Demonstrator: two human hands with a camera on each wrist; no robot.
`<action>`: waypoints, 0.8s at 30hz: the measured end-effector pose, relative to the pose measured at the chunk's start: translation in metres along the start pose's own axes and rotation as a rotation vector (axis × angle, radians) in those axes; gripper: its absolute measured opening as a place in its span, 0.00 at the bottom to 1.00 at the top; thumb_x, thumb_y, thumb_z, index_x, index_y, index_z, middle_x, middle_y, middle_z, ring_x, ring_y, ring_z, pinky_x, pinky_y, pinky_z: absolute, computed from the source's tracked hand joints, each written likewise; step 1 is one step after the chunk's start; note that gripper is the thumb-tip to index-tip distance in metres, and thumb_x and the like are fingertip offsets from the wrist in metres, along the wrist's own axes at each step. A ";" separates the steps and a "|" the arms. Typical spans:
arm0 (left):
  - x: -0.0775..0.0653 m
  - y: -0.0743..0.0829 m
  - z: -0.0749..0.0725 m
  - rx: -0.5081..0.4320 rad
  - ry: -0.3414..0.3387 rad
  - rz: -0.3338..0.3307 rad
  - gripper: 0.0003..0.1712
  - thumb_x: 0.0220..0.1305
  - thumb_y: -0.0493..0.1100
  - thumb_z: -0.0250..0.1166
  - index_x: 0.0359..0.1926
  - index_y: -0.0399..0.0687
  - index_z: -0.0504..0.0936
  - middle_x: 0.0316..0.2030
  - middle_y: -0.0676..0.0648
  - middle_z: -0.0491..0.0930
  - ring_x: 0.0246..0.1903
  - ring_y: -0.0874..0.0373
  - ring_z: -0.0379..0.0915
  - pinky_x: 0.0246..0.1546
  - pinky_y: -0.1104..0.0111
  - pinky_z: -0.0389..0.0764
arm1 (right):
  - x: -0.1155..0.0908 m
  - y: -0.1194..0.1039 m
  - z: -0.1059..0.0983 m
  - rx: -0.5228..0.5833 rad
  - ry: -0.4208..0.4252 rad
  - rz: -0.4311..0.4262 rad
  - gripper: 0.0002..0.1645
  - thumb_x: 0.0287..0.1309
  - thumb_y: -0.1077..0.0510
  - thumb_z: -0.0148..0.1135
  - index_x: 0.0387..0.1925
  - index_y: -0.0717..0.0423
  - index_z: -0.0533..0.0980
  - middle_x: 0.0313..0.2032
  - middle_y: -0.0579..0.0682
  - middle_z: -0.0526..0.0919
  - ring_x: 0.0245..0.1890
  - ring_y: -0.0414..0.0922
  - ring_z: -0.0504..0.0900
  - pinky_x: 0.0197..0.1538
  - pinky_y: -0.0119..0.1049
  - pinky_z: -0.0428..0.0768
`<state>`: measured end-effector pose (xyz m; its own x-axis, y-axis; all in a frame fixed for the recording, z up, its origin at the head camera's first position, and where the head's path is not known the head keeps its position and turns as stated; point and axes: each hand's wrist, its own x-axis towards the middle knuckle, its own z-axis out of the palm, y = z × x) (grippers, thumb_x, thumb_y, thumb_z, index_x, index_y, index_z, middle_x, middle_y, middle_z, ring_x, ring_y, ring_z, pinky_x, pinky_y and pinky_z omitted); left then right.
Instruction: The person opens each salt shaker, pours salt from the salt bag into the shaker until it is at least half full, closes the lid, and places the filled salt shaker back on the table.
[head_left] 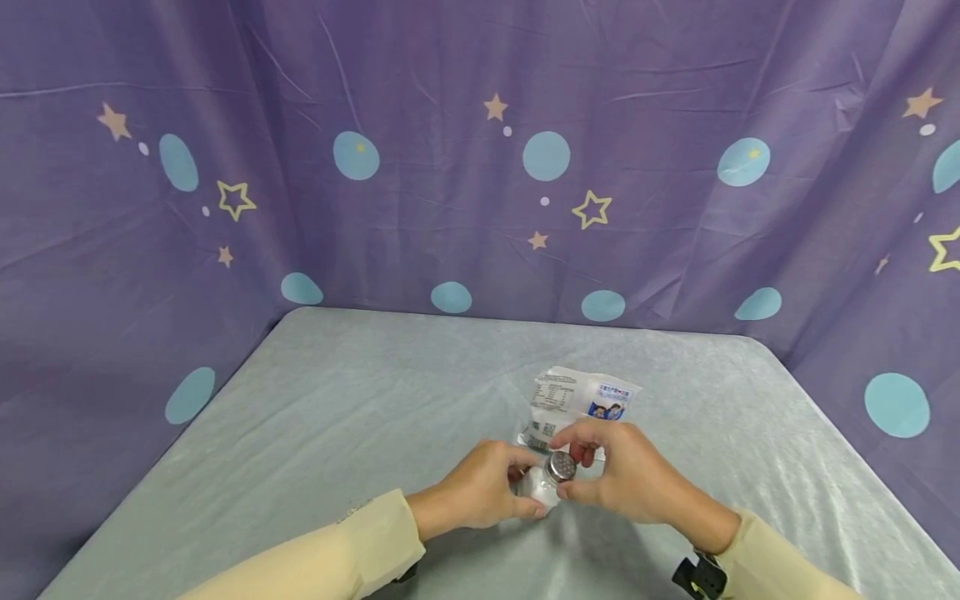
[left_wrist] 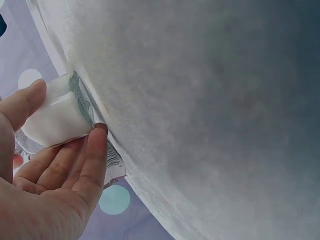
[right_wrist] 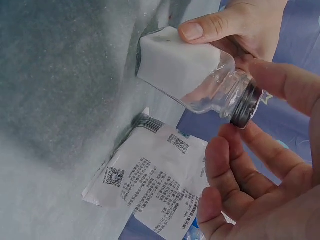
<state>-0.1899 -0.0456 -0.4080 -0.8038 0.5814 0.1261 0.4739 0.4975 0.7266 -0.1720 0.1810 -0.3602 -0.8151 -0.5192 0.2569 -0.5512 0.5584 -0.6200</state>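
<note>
A clear glass shaker point(head_left: 542, 490) holds white powder up to its shoulder, under a perforated metal lid point(head_left: 562, 466). My left hand point(head_left: 487, 487) grips the glass body, thumb on one side and fingers on the other. At the lid, my right hand point(head_left: 626, 471) pinches the rim between thumb and fingers. In the right wrist view the lid point(right_wrist: 246, 104) sits at the mouth, with glass thread showing below it. The left wrist view shows the thick square base of the shaker point(left_wrist: 60, 117) close over the cloth.
Just behind the hands lies a white printed packet point(head_left: 581, 393) with a blue picture, its near part overlapped by the right hand. A pale grey cloth point(head_left: 337, 400) covers the table. Purple curtains point(head_left: 450, 83) with stars and dots enclose the back and sides.
</note>
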 end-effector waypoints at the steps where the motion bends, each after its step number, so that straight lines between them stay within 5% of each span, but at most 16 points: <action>1: 0.000 0.000 0.000 -0.001 0.000 -0.001 0.21 0.48 0.41 0.84 0.45 0.53 0.90 0.29 0.63 0.82 0.30 0.65 0.79 0.32 0.76 0.77 | 0.000 0.000 0.000 -0.003 -0.002 -0.003 0.23 0.45 0.60 0.82 0.45 0.47 0.85 0.31 0.37 0.80 0.34 0.40 0.78 0.39 0.34 0.77; 24: 0.001 0.004 0.001 0.012 0.002 0.008 0.19 0.47 0.40 0.84 0.42 0.52 0.90 0.27 0.59 0.82 0.26 0.68 0.75 0.27 0.76 0.76 | -0.003 0.002 0.005 -0.050 0.023 0.054 0.13 0.47 0.54 0.83 0.33 0.40 0.85 0.25 0.33 0.78 0.29 0.37 0.77 0.34 0.32 0.76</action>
<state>-0.1886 -0.0428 -0.4057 -0.8008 0.5841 0.1327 0.4841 0.5006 0.7177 -0.1700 0.1803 -0.3653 -0.8473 -0.4733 0.2412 -0.5142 0.6170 -0.5958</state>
